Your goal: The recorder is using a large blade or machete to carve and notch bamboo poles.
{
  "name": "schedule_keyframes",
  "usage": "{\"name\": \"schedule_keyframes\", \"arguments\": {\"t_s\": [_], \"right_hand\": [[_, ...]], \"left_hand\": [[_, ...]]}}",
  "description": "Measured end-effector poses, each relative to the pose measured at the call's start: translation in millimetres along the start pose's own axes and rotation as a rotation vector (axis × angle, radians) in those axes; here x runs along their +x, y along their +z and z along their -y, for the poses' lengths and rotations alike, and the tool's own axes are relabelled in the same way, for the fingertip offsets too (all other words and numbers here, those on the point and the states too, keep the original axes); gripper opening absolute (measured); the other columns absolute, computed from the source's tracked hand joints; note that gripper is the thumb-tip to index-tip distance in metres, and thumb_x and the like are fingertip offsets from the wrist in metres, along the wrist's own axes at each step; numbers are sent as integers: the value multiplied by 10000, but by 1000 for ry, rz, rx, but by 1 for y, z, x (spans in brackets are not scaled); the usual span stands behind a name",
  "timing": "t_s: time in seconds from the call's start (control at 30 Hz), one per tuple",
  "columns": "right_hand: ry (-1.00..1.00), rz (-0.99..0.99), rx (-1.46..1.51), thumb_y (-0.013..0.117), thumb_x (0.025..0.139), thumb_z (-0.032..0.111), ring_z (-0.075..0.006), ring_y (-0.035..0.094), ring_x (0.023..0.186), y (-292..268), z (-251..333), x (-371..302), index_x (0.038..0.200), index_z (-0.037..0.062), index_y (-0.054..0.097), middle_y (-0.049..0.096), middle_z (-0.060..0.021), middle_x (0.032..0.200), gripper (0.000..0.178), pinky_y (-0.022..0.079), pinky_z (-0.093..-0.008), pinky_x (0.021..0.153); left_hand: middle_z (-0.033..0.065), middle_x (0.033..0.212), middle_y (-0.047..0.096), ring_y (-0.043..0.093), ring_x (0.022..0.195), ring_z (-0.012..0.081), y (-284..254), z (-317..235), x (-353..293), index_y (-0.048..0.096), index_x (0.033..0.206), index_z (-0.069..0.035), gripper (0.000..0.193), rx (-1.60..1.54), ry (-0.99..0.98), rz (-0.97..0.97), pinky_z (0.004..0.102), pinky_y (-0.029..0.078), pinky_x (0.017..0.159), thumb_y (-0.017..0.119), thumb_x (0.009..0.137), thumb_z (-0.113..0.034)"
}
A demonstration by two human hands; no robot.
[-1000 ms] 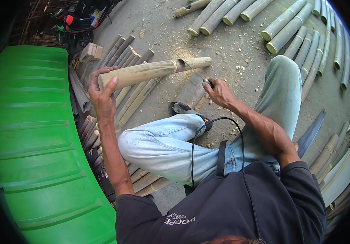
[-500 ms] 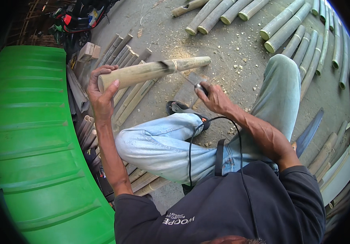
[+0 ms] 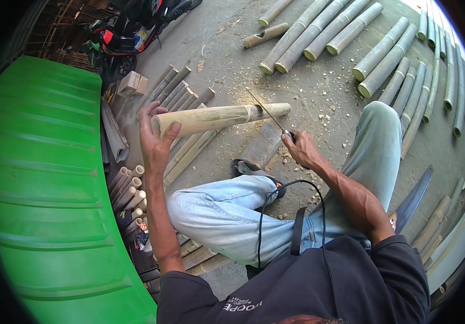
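My left hand (image 3: 158,135) is wrapped round the near-left end of a pale bamboo tube (image 3: 205,120), thumb on the side towards me. The tube lies almost level across the view, and a dark notch (image 3: 255,112) is cut in it towards its right end. In my right hand (image 3: 301,149) is a knife (image 3: 269,115), gripped by its dark handle. Its thin blade, seen nearly edge-on, crosses the tube beside the notch, the tip reaching past the far side. Whether the edge touches the bamboo I cannot tell.
A wooden block (image 3: 263,144) lies below the tube, among chips on the concrete. Several bamboo lengths (image 3: 346,32) lie at the far right; more are stacked at left by a green ribbed sheet (image 3: 49,178). A handsaw (image 3: 413,197) is by my right knee; a motorbike (image 3: 130,32) stands behind.
The knife has swung so its blade points up and left across the tube. The bamboo has turned, and its notch now faces differently. The whole view has shifted slightly.
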State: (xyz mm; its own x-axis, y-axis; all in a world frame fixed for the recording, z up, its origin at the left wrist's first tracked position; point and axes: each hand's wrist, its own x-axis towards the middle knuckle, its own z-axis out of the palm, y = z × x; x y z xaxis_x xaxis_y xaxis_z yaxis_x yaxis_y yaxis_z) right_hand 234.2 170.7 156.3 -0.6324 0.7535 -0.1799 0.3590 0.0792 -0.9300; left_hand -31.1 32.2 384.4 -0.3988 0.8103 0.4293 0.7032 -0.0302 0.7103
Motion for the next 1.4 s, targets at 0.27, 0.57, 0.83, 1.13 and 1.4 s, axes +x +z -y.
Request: {"name": "schedule_keyframes", "arguments": {"t_s": [0.27,0.57,0.83,1.13,1.4], "right_hand": [[35,-43,-52,591,933,298,-444,676,758,10,-15,10,1038,-78,587,648,-301,776,389,509,-522,700],[-92,-40,-116,564,975,283,-451,657,651,28,-6,0,1026,-63,579,624,-284,672,350,497,-526,602],[-383,14,-23,560,993,265,-422,651,630,39,17,-21,1073,-33,557,607,-260,647,308,479,-497,574],[-327,-42,-5,593,977,238,-437,651,620,39,16,-20,1001,-45,585,613,-262,664,284,478,-513,572],[-237,22,5,592,978,247,-444,648,672,40,12,-21,1009,-46,574,611,-281,687,295,486,-512,628]], "left_hand": [[177,1126,641,615,1046,209,-19,38,11,528,1223,82,544,-269,-239,-310,323,479,955,829,842,-164],[81,926,657,620,877,160,-3,48,17,639,1053,-7,254,-442,-266,-484,302,472,886,763,832,-28],[81,950,657,625,877,158,12,31,12,627,969,-17,142,-406,-112,-369,303,482,871,718,860,-18],[91,976,650,632,926,168,16,25,3,596,1029,-26,176,-311,-163,-399,311,480,894,711,901,-60],[95,983,606,585,900,157,19,16,1,594,1032,2,253,-253,-231,-491,307,479,847,751,885,-132]]}}
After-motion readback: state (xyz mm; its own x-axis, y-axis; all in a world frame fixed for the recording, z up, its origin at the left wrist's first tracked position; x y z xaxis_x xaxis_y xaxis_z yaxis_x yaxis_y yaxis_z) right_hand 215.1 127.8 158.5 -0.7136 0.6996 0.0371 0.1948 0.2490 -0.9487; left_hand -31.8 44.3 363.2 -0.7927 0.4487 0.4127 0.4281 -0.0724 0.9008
